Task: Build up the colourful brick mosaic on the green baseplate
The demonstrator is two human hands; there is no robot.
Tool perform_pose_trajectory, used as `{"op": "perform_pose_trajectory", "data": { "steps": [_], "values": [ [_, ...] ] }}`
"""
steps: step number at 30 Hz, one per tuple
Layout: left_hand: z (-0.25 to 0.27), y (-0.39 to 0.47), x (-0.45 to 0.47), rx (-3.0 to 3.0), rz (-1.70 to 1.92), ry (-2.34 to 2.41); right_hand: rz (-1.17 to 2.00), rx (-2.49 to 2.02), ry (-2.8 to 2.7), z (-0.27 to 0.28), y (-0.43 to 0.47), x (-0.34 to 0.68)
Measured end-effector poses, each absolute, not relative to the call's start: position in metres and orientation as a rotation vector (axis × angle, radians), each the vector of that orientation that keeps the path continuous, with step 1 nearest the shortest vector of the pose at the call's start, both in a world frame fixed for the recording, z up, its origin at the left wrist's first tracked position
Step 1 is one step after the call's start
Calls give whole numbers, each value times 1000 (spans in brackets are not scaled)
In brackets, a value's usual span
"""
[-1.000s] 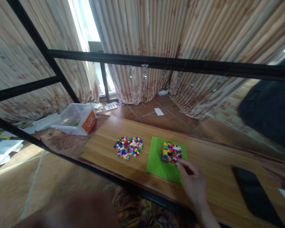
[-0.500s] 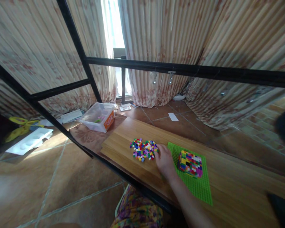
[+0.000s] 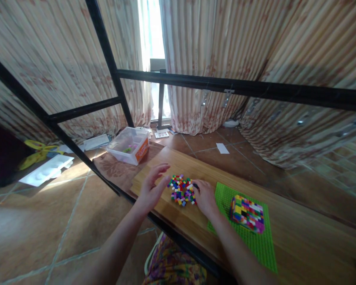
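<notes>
A loose pile of small colourful toy bricks (image 3: 182, 190) lies on the wooden tabletop between my two hands. My left hand (image 3: 152, 189) hovers at the pile's left side, fingers spread and nothing in them. At the right edge of the pile, my right hand (image 3: 206, 199) has its thumb and fingers closed round what looks like a small dark brick (image 3: 196, 186), partly covered by the fingers. Right of that hand, a green studded baseplate (image 3: 259, 247) carries a block-shaped build of multicoloured bricks (image 3: 248, 213), with yellow and green along its left side.
A clear plastic box (image 3: 130, 145) with an orange label and a few pieces inside stands beyond the table's left end. Black metal bars (image 3: 178, 79) cross in front of the curtains. On the tiled floor lie white paper (image 3: 222, 148) and a white moulded tray (image 3: 47, 170).
My left hand has come into view and reached the left side of the pile. My right hand stays at the pile's right edge, now with a dark piece showing at its fingers. The view has shifted slightly.
</notes>
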State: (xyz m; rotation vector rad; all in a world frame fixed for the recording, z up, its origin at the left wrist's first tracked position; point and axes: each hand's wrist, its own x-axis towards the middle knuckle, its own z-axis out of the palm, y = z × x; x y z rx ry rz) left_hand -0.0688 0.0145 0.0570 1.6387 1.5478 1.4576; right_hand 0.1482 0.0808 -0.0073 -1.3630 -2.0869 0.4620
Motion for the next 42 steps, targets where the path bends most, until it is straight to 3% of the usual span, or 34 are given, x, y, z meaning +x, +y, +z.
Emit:
{"op": "perform_pose_trajectory", "data": {
  "steps": [6,11,25,33,42],
  "values": [
    [14,54,-67,1851,1086,1699,481,-1386,-2021,-2,76,155],
    [7,80,-56,2083,866,1718,457,-1500,-2009,2,94,148],
    [11,71,-32,2213,868,1443,562,-1496,-1836,8,85,141],
    [7,72,-37,2159,941,1471,1377,-988,-845,47,30,158],
    [4,78,-40,2140,982,1519,1518,-907,-712,58,-38,188]
  ]
}}
